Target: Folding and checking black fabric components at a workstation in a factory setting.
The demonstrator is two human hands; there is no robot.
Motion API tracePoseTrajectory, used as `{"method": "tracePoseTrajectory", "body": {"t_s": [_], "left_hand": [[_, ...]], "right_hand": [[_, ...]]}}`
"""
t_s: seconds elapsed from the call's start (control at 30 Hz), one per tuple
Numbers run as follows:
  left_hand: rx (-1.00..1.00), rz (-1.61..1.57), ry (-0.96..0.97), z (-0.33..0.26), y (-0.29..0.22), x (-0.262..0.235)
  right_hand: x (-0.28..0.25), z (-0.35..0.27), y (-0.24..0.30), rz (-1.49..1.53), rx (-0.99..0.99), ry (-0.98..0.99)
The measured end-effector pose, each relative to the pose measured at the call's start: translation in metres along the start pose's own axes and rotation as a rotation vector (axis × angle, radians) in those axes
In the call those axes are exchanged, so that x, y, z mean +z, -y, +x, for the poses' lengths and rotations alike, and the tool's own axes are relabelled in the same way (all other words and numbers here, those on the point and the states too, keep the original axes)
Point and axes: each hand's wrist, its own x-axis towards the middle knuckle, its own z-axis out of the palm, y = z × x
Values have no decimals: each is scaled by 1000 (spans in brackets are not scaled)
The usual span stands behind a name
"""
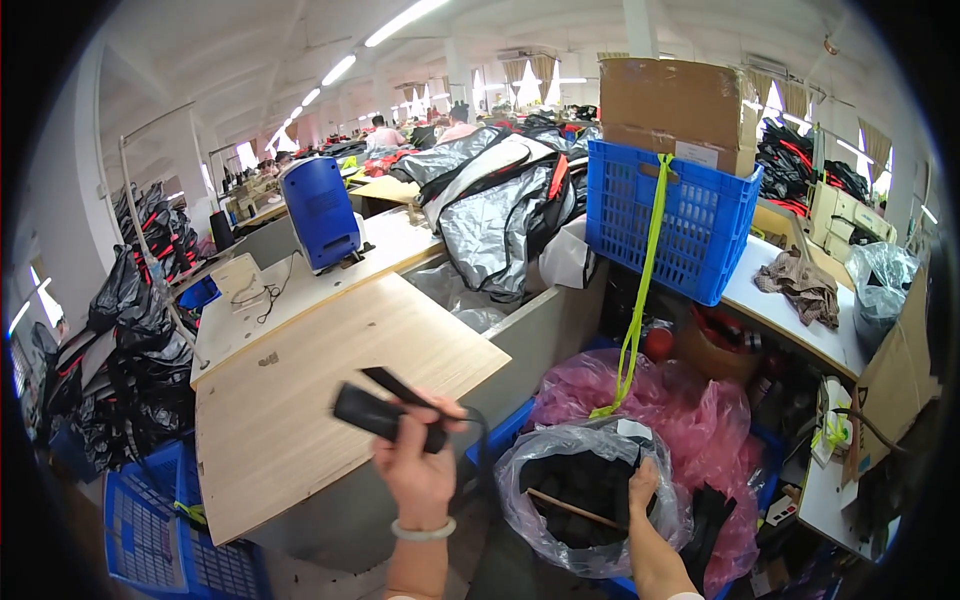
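Garment workshop, wooden worktable (300, 390) at left: left hand (418, 470) grips flat black strap pieces (385, 412); right hand (642, 485) reaches into clear bag (530, 495) of black pieces, grip hidden.

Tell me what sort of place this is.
Most likely a garment or bag sewing workshop. Long rows of worktables run under strip lights, with heaps of grey and black fabric piled on them. The left hand holds black strap pieces; the right hand reaches into a plastic bag of more.
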Motion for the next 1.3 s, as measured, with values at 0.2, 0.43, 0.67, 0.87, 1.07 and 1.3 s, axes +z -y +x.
{"method": "tracePoseTrajectory", "body": {"t_s": [0.2, 0.43, 0.67, 0.87, 1.07, 1.3], "left_hand": [[-436, 380, 122, -19, -27, 32], [-766, 230, 113, -60, 29, 53], [-931, 20, 32, -115, 51, 53], [-1111, 149, 158, -213, 63, 69], [-1228, 209, 121, -232, 63, 61], [-1456, -17, -85, -230, 71, 64]], "right_hand": [[-60, 44, 103, 104, 102, 330], [-249, 44, 253, 1431, 270, 636], [-313, 29, 163, 754, 86, 683], [-313, -33, 157, 445, -238, 230], [-310, -65, 127, 454, -247, 280], [-311, -76, 100, 396, -266, 21]]}}
